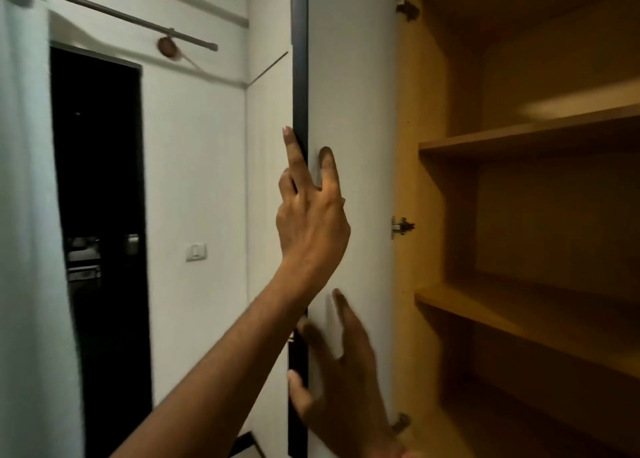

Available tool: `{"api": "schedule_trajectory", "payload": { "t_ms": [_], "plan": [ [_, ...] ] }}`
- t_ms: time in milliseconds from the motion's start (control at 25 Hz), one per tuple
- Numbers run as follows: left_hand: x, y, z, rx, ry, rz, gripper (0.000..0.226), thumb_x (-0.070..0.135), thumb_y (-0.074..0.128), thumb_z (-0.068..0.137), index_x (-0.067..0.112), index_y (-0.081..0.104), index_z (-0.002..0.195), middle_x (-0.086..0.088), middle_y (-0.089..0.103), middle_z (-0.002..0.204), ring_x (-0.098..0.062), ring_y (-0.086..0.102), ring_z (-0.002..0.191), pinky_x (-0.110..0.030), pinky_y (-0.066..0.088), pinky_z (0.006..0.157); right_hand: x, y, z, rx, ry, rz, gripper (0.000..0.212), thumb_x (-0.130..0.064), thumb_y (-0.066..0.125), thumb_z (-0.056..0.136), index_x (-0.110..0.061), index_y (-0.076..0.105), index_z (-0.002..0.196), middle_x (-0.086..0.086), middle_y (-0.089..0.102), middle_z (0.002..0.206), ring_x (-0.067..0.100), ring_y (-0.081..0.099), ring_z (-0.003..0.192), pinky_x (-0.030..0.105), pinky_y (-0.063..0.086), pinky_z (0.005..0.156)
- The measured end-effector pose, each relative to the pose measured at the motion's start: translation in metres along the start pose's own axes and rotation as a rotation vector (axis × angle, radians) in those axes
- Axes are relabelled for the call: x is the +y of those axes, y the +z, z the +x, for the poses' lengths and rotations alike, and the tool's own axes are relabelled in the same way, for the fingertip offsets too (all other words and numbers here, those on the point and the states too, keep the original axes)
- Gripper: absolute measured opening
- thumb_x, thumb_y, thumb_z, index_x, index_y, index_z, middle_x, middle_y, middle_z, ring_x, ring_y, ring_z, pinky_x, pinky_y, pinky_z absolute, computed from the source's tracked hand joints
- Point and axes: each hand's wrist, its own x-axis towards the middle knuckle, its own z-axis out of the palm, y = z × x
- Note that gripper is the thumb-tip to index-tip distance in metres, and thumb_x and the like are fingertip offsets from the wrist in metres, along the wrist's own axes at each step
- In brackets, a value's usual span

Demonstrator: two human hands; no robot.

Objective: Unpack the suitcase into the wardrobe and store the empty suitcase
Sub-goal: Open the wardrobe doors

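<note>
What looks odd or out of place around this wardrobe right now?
Nothing stands out. The wardrobe door is swung open with both hands on its edge, the hinges look intact, and the wooden shelves in view sit level and bare.

Wardrobe (450,180) at right, open; shelves (519,138) stacked one above another inside. Wardrobe door (356,93) swung out, edge-on at centre, hinges (401,227) joining it to wardrobe side panel. Left hand (311,222) on door's free edge, fingers either side of it. Right hand (336,388) below left hand, on same edge. Doorway (100,232) far left, behind door; light switch (196,251) on wall between doorway and door. Curtain (24,215) at left margin, rail (138,21) above doorway.
</note>
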Motion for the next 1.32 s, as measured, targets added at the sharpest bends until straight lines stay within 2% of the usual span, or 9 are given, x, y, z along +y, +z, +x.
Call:
{"api": "schedule_trajectory", "payload": {
  "t_ms": [120, 280, 400, 520, 600, 760, 920, 1160, 1320],
  "plan": [
    [-0.042, 0.012, 0.009, -0.006, 0.013, 0.067, 0.071, 0.035, 0.066, 0.085, 0.016, 0.032, 0.144, -0.025, -0.009, 0.156, -0.040, 0.041, 0.125, -0.034, 0.053, 0.075, 0.003, 0.039, 0.036, -0.046, 0.015, -0.152, 0.115, -0.085, 0.050, 0.059, -0.036, 0.004, 0.152, 0.015, 0.007, 0.159, 0.041, 0.022, 0.141, 0.068, 0.026, 0.096],
    [-0.089, 0.040, 0.015, -0.006, 0.045, 0.160, 0.068, 0.047, 0.062, 0.084, 0.016, 0.040, 0.140, -0.031, 0.000, 0.155, -0.044, 0.044, 0.124, -0.037, 0.055, 0.075, 0.000, 0.075, 0.082, -0.097, 0.100, -0.153, 0.128, -0.092, 0.045, 0.054, -0.039, -0.032, 0.141, 0.006, -0.040, 0.150, 0.039, -0.022, 0.141, 0.074, 0.004, 0.104],
    [-0.126, 0.061, 0.018, -0.002, 0.066, 0.174, 0.065, 0.050, 0.058, 0.086, 0.018, 0.041, 0.139, -0.030, 0.003, 0.155, -0.040, 0.054, 0.107, -0.034, 0.054, 0.064, -0.014, 0.108, 0.099, -0.140, 0.127, -0.192, 0.124, -0.091, 0.044, 0.051, -0.034, -0.001, 0.152, 0.014, -0.007, 0.160, 0.048, 0.004, 0.142, 0.079, 0.018, 0.095],
    [-0.164, 0.082, 0.021, -0.037, 0.005, 0.048, 0.062, 0.048, 0.052, 0.091, 0.022, 0.033, 0.144, -0.021, 0.006, 0.155, -0.038, 0.055, 0.108, -0.035, 0.054, 0.072, -0.018, 0.137, 0.116, -0.186, 0.162, -0.205, 0.122, -0.088, 0.050, 0.046, -0.032, 0.021, 0.151, 0.020, 0.014, 0.157, 0.046, 0.016, 0.139, 0.076, 0.026, 0.091],
    [-0.183, 0.097, 0.019, -0.064, -0.034, -0.039, 0.061, 0.046, 0.047, 0.095, 0.024, 0.025, 0.147, -0.017, 0.013, 0.148, -0.035, 0.058, 0.103, -0.032, 0.052, 0.075, -0.010, 0.153, 0.125, -0.198, 0.173, -0.145, 0.119, -0.093, 0.043, 0.050, -0.039, 0.009, 0.151, 0.018, 0.002, 0.159, 0.047, 0.005, 0.141, 0.077, 0.016, 0.094],
    [-0.210, 0.135, 0.024, -0.054, -0.093, -0.107, 0.058, 0.044, 0.043, 0.096, 0.025, 0.022, 0.147, -0.016, 0.024, 0.138, -0.036, 0.054, 0.106, -0.038, 0.056, 0.074, 0.023, 0.181, 0.151, -0.234, 0.127, -0.161, 0.111, -0.092, 0.039, 0.061, -0.053, -0.042, 0.126, 0.003, -0.053, 0.139, 0.042, -0.041, 0.131, 0.076, -0.011, 0.099],
    [-0.230, 0.167, 0.030, -0.005, -0.099, -0.115, 0.057, 0.043, 0.045, 0.095, 0.023, 0.027, 0.145, -0.020, 0.031, 0.136, -0.036, 0.053, 0.109, -0.038, 0.053, 0.077, 0.056, 0.193, 0.171, -0.245, 0.036, -0.358, 0.115, -0.079, 0.059, 0.063, -0.055, -0.027, 0.136, 0.001, -0.041, 0.149, 0.047, -0.030, 0.136, 0.082, -0.004, 0.095],
    [-0.245, 0.191, 0.035, 0.048, -0.059, 0.142, 0.057, 0.048, 0.040, 0.095, 0.018, 0.037, 0.143, -0.027, 0.025, 0.150, -0.037, 0.044, 0.114, -0.043, 0.044, 0.083, 0.089, 0.212, 0.187, -0.320, -0.015, -0.342, 0.106, -0.089, 0.043, 0.064, -0.057, -0.032, 0.131, -0.004, -0.051, 0.141, 0.037, -0.050, 0.125, 0.080, -0.010, 0.096],
    [-0.244, 0.200, 0.027, 0.069, 0.158, 0.297, 0.060, 0.050, 0.034, 0.096, 0.019, 0.032, 0.147, -0.020, 0.009, 0.157, -0.038, 0.014, 0.144, -0.048, 0.020, 0.110, 0.096, 0.220, 0.185, -0.238, -0.028, -0.474, 0.107, -0.098, 0.022, 0.061, -0.041, 0.009, 0.150, 0.013, 0.003, 0.160, 0.048, 0.001, 0.140, 0.081, 0.020, 0.085]
  ]
}}
